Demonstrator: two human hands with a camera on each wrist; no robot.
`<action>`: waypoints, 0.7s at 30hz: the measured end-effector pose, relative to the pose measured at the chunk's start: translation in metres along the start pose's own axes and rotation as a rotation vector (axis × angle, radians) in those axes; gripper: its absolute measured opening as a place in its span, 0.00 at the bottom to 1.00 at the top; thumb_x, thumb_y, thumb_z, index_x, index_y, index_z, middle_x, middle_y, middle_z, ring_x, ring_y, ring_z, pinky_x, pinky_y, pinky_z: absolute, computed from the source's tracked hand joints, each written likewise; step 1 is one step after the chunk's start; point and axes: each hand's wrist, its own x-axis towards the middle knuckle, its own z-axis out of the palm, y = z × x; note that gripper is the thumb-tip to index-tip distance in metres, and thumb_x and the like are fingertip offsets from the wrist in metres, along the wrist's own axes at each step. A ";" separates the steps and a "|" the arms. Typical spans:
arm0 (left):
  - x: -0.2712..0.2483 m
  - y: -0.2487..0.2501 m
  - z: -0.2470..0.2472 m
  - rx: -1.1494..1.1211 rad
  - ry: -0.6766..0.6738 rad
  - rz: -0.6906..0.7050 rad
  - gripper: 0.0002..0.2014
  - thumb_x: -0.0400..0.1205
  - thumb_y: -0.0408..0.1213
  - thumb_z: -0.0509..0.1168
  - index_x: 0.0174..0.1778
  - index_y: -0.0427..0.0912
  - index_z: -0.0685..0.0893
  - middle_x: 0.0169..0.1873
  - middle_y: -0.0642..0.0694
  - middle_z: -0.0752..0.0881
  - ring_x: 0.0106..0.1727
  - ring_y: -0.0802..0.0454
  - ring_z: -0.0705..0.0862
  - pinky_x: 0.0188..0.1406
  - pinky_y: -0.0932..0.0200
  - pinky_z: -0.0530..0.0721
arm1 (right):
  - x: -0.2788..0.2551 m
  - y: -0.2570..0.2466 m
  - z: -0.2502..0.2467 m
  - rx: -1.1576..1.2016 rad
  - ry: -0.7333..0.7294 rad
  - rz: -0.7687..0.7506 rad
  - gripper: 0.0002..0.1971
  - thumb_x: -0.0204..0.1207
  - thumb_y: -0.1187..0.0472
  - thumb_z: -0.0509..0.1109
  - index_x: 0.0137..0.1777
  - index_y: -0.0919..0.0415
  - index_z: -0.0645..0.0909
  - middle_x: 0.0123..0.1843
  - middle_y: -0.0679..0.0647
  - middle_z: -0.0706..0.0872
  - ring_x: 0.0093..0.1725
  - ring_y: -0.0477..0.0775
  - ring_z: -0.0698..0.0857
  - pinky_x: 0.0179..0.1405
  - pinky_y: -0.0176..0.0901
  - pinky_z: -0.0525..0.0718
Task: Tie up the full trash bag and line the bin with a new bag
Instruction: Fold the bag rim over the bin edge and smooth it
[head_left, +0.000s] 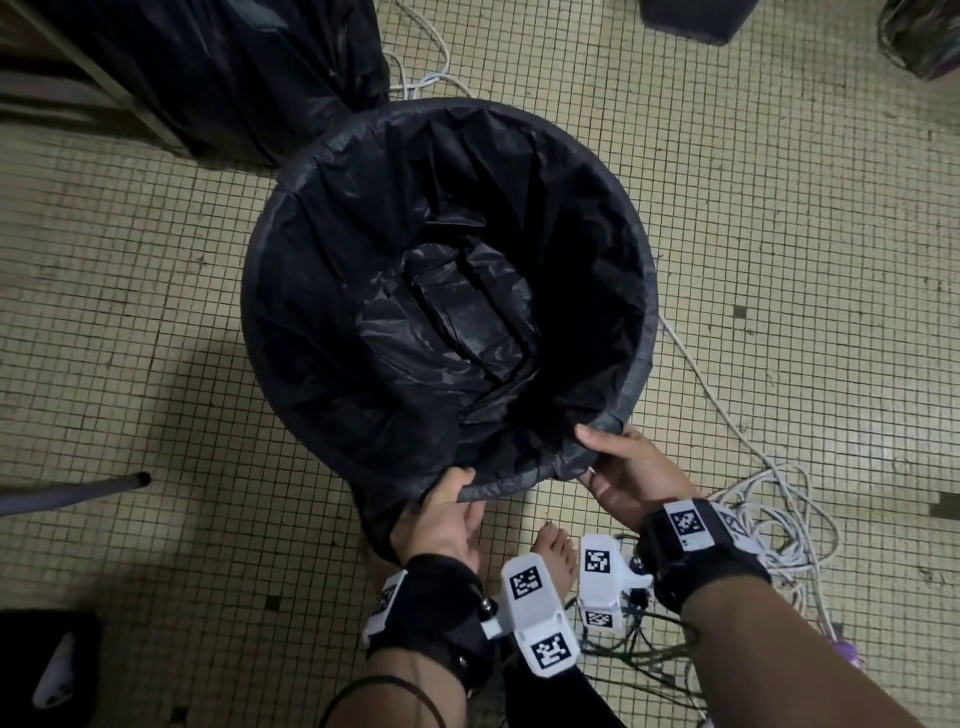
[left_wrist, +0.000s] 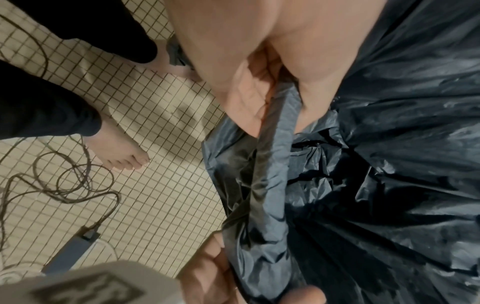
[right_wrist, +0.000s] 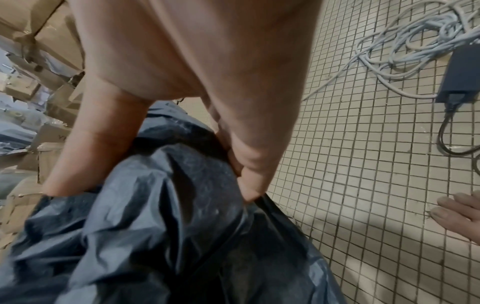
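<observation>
My left hand (head_left: 447, 512) and right hand (head_left: 631, 470) pinch the thin, slippery new bag (head_left: 363, 291) over the bin's rim at six o'clock.

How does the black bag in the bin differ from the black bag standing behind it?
The new bag lies open, spread over the bin's rim and empty; the full bag stands on the floor at upper left, bulging. The left hand and right hand grip the new bag's near edge; nothing touches the full bag. Both are black plastic.
</observation>
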 end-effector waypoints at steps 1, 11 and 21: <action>0.001 0.004 -0.001 -0.027 0.008 0.027 0.09 0.74 0.28 0.76 0.45 0.32 0.83 0.35 0.41 0.87 0.25 0.55 0.83 0.18 0.69 0.77 | -0.001 0.004 0.002 0.010 0.017 -0.004 0.35 0.67 0.73 0.75 0.76 0.72 0.71 0.72 0.69 0.80 0.70 0.68 0.81 0.69 0.57 0.80; 0.020 0.047 -0.016 -0.018 0.034 0.143 0.08 0.75 0.25 0.73 0.47 0.37 0.83 0.23 0.43 0.76 0.19 0.51 0.69 0.14 0.67 0.65 | 0.004 0.006 0.014 -0.226 0.362 -0.381 0.31 0.65 0.48 0.84 0.65 0.48 0.75 0.59 0.55 0.85 0.57 0.51 0.88 0.57 0.45 0.81; 0.022 0.053 -0.027 -0.004 -0.063 0.190 0.13 0.77 0.35 0.77 0.54 0.40 0.83 0.41 0.42 0.86 0.36 0.49 0.85 0.33 0.56 0.84 | 0.008 -0.031 0.018 -0.097 0.153 -0.259 0.06 0.72 0.74 0.74 0.45 0.65 0.81 0.54 0.63 0.89 0.58 0.64 0.89 0.50 0.49 0.89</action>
